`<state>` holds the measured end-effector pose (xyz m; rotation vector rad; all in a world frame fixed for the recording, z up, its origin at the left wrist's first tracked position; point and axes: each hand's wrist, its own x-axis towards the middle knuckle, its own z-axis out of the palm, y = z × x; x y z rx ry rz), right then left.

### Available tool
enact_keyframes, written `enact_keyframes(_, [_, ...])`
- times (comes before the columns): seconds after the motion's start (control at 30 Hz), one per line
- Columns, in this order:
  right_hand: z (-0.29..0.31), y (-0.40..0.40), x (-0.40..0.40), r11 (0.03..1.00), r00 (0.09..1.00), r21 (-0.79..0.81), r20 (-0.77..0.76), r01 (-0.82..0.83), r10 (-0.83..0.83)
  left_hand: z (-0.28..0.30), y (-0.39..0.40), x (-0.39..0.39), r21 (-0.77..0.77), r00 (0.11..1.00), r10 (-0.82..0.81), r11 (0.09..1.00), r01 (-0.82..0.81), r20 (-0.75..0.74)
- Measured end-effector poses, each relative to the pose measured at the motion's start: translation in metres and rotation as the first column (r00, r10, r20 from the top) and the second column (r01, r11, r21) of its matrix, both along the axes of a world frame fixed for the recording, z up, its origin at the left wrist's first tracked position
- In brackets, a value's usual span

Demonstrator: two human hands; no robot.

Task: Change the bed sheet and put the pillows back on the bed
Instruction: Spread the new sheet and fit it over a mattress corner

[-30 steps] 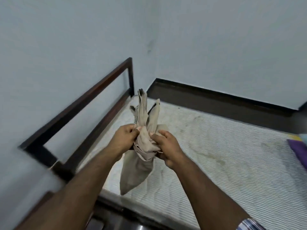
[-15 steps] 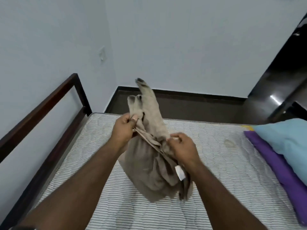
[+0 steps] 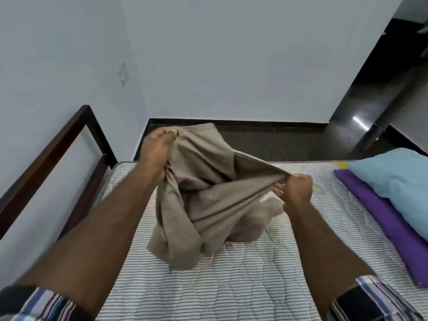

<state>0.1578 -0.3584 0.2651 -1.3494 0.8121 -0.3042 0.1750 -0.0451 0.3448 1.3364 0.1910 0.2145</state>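
Observation:
A beige bed sheet (image 3: 203, 200) hangs bunched between my hands above the bare striped mattress (image 3: 231, 286), its lower folds touching the mattress. My left hand (image 3: 157, 149) grips one edge of the sheet, raised high at the left. My right hand (image 3: 296, 188) pinches another edge lower and to the right, pulling the cloth taut between the two. A light blue pillow (image 3: 393, 181) lies on a purple pillow or cloth (image 3: 391, 228) at the right side of the mattress.
A dark wooden bed frame rail (image 3: 58, 147) runs along the left by the white wall. Dark floor (image 3: 289, 144) lies beyond the far edge of the mattress, with a dark doorway (image 3: 382, 89) at the right.
My hands have moved apart, the left up and the right out to the right, and the folded sheet has opened out between them. The view has swung right, showing more of the pillows.

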Motion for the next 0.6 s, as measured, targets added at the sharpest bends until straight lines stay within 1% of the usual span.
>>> enact_keyframes(0.03, [-0.002,-0.003,-0.005,0.995,0.995,-0.084,-0.081,-0.06,0.053,-0.002,0.002,0.003,0.05,1.0,-0.016,0.999,0.016,0.005])
enact_keyframes(0.07, [-0.007,0.0,-0.008,0.949,0.97,-0.251,-0.202,-0.188,0.139,-0.003,0.001,0.004,0.096,0.998,-0.055,0.994,0.055,0.003])
enact_keyframes(0.1, [-0.007,0.006,-0.012,0.855,0.93,-0.406,-0.304,-0.322,0.206,-0.004,-0.003,0.003,0.126,0.993,-0.115,0.986,0.113,0.006])
enact_keyframes(0.13, [-0.008,0.016,-0.014,0.758,0.904,-0.505,-0.331,-0.413,0.272,-0.007,-0.009,0.003,0.145,0.984,-0.178,0.974,0.175,0.012])
enact_keyframes(0.17, [-0.006,0.03,-0.016,0.693,0.88,-0.543,-0.303,-0.475,0.365,-0.009,-0.016,0.002,0.159,0.971,-0.238,0.96,0.232,0.016])
enact_keyframes(0.2, [-0.002,0.045,-0.017,0.665,0.856,-0.548,-0.233,-0.507,0.461,-0.009,-0.023,-0.001,0.184,0.958,-0.287,0.943,0.278,0.023])
enact_keyframes(0.27, [0.006,0.069,-0.017,0.619,0.777,-0.545,-0.099,-0.565,0.622,-0.007,-0.035,-0.005,0.218,0.915,-0.401,0.898,0.383,0.048])
enact_keyframes(0.33, [0.008,0.083,-0.013,0.559,0.693,-0.552,-0.049,-0.619,0.719,-0.006,-0.039,-0.008,0.229,0.86,-0.506,0.846,0.481,0.063])
enact_keyframes(0.37, [0.006,0.085,-0.012,0.527,0.662,-0.545,-0.073,-0.652,0.746,-0.005,-0.038,-0.01,0.229,0.836,-0.544,0.825,0.517,0.069])
enact_keyframes(0.43, [-0.003,0.078,-0.009,0.453,0.601,-0.49,-0.2,-0.745,0.774,-0.002,-0.031,-0.01,0.223,0.813,-0.577,0.805,0.55,0.078])
enact_keyframes(0.47, [-0.011,0.07,-0.009,0.393,0.555,-0.462,-0.293,-0.795,0.778,-0.001,-0.026,-0.01,0.218,0.815,-0.573,0.809,0.546,0.086])
enact_keyframes(0.53, [-0.023,0.057,-0.015,0.248,0.461,-0.434,-0.501,-0.866,0.732,0.003,-0.013,-0.007,0.183,0.842,-0.528,0.843,0.505,0.109])
enact_keyframes(0.57, [-0.031,0.053,-0.019,0.187,0.421,-0.419,-0.583,-0.889,0.695,0.003,-0.006,-0.005,0.159,0.857,-0.501,0.862,0.481,0.118])
enact_keyframes(0.6, [-0.039,0.049,-0.022,0.15,0.394,-0.405,-0.628,-0.902,0.672,0.005,0.0,-0.004,0.14,0.869,-0.479,0.875,0.463,0.124])
